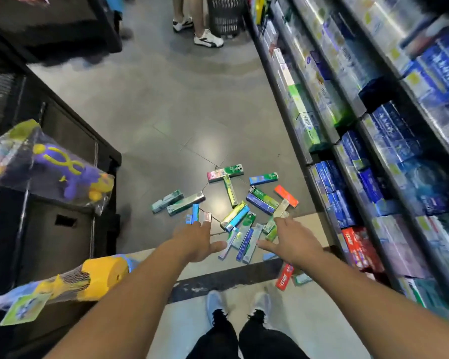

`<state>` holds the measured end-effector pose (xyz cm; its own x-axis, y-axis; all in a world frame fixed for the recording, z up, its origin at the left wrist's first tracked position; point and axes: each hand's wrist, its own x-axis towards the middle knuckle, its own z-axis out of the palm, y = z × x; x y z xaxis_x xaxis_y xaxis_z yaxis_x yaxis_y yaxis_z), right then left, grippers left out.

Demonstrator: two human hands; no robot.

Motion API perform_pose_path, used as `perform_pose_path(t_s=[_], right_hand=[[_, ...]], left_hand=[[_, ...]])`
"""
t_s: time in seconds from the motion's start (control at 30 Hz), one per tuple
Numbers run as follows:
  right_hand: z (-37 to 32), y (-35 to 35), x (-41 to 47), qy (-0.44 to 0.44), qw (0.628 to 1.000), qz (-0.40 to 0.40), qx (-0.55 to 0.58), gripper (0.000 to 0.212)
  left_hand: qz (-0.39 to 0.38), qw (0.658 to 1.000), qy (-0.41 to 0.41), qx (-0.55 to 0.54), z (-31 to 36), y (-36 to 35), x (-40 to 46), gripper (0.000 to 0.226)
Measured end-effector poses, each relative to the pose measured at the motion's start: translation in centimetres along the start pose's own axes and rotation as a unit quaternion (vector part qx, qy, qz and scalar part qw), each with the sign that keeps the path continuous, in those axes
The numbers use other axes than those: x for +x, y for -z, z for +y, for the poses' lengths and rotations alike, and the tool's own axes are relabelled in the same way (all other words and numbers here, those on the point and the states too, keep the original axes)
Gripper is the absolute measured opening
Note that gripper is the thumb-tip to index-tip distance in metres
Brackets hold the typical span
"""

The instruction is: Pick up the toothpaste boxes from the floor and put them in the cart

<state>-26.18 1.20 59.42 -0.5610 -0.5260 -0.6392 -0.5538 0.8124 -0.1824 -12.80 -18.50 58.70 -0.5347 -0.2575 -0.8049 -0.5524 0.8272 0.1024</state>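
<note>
Toothpaste boxes (233,211) are scattered on the floor (166,120) by the shelf (322,141). Both hands, left (195,242) and right (293,242), are spread and empty above them. Probably light, stiff cardboard; I'd pinch the long sides, several together.

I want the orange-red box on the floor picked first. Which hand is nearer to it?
The right hand: the orange-red box lies just beyond its fingers. The left hand is farther off, on the pile's other side.
</note>
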Motion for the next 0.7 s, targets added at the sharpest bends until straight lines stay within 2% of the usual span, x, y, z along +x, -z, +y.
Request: perform_pose_path(t_s=[0.17,0.37,0.53,0.7], right_hand=[[2.7,-8.3,9.0,-0.048,0.996,-0.033,0.074,0.071],[5.9,-22.4,21.3,-0.1,0.985,-0.028,0.138,0.063],[9.1,-34.5,30.7,-0.153,0.974,-0.028,0.164,0.073],[12.0,-42.7,38.6,-0.193,0.962,-0.024,0.189,0.065]], left_hand=[[-0.033,0.999,-0.008,-0.016,-0.6,-6.2,11.6,0.087],[-0.045,0.999,-0.024,0.01,-1.5,-16.6,28.9,0.077],[-0.052,0.998,-0.042,0.003,-2.0,-24.3,41.2,0.074],[-0.054,0.997,-0.05,0.0,-2.0,-30.2,50.7,0.075]])
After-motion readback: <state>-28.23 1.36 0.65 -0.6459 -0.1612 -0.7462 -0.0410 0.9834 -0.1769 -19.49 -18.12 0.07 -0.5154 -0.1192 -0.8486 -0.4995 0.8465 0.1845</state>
